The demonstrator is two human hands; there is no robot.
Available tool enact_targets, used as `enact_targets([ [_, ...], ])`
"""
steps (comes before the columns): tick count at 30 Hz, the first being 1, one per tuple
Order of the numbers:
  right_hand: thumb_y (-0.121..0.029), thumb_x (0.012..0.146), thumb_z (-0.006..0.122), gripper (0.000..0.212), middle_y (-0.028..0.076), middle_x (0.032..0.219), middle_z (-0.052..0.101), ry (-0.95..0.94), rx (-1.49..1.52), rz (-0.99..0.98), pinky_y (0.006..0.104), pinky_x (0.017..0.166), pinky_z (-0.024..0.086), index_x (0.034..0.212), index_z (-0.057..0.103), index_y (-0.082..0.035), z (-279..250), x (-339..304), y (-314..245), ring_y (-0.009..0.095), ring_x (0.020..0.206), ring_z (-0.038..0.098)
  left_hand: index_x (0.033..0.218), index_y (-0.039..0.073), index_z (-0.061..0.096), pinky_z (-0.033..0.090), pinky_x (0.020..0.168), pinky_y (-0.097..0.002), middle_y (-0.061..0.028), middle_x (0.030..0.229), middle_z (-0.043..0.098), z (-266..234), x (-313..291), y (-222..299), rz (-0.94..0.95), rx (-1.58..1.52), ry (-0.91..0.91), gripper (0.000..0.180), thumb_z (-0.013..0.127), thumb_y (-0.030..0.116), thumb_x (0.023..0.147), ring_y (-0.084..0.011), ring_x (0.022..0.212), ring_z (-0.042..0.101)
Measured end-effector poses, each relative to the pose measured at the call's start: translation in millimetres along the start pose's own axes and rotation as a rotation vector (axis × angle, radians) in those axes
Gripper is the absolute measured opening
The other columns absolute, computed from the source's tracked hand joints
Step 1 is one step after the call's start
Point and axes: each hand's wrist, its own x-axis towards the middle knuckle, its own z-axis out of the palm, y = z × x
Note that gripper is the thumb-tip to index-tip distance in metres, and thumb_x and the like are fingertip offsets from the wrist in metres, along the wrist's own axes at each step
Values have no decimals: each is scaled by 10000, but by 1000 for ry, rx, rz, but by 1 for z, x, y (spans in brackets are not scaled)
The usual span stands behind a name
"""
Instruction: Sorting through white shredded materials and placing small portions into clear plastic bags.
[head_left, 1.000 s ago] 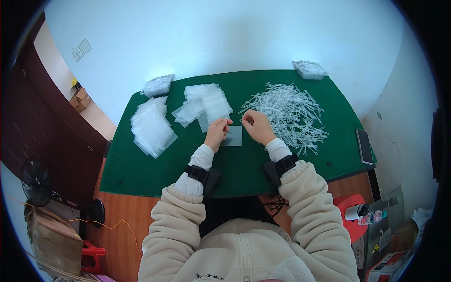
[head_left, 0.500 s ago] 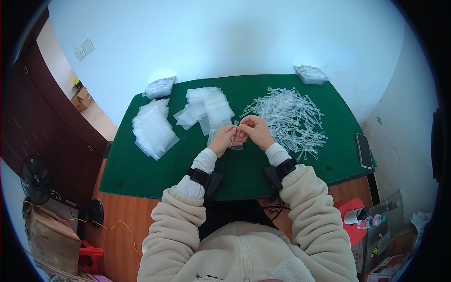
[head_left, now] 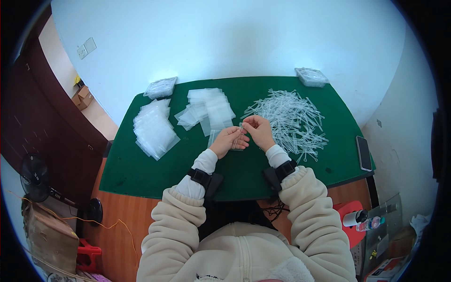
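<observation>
My left hand [head_left: 229, 142] is closed around a few thin clear plastic sticks with looped ends [head_left: 237, 141], near the middle of the green table. Right beside it, my right hand [head_left: 260, 130] pinches at the top ends of these sticks with thumb and forefinger. Exactly how many sticks are held I cannot tell. To the right of my hands spreads a big heap of the same sticks [head_left: 289, 117]. Beyond my left hand lie loose clear plastic bags [head_left: 206, 105], one partly under the hand. Farther left is a fanned stack of clear bags [head_left: 154, 129].
Filled clear packs stand at the back left [head_left: 161, 88] and back right [head_left: 312, 77] of the green table [head_left: 155, 181], against the white wall. A phone [head_left: 363, 153] lies by the right edge. On the red stool [head_left: 348, 225] at lower right are bottles. A black fan [head_left: 37, 178] stands left.
My right hand has drawn slightly up and away from my left hand, at the stick tops. The fingers of my left hand have shifted a little around the sticks.
</observation>
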Motion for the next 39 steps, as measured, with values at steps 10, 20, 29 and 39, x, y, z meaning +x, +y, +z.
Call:
enact_targets([
  [10,-28,781,597,109,47,729,627,16,-56,12,204,596,461,874,624,23,0,-3,-4,84,636,571,990,45,483,501,661,-263,-88,889,592,-1,1,-2,13,-26,-2,221,371,229,941,-133,699,584],
  [20,-29,783,598,117,54,740,631,-6,-66,-35,208,594,464,881,628,28,1,-1,0,88,638,575,950,49,520,424,549,-217,-44,816,589,-3,2,-4,69,15,14,237,379,238,940,-73,579,482],
  [29,-89,748,623,93,66,759,640,9,-218,-15,273,611,477,817,640,-28,-18,5,3,138,687,604,949,38,531,279,451,-191,39,638,421,-9,5,-5,12,-84,-11,236,389,226,936,-38,501,328],
  [39,-146,702,573,85,90,756,625,-193,-1247,74,411,670,439,737,650,-145,-35,3,2,283,756,593,944,21,533,234,421,-189,45,628,394,-23,7,-7,166,-191,401,232,391,203,931,-35,484,287],
])
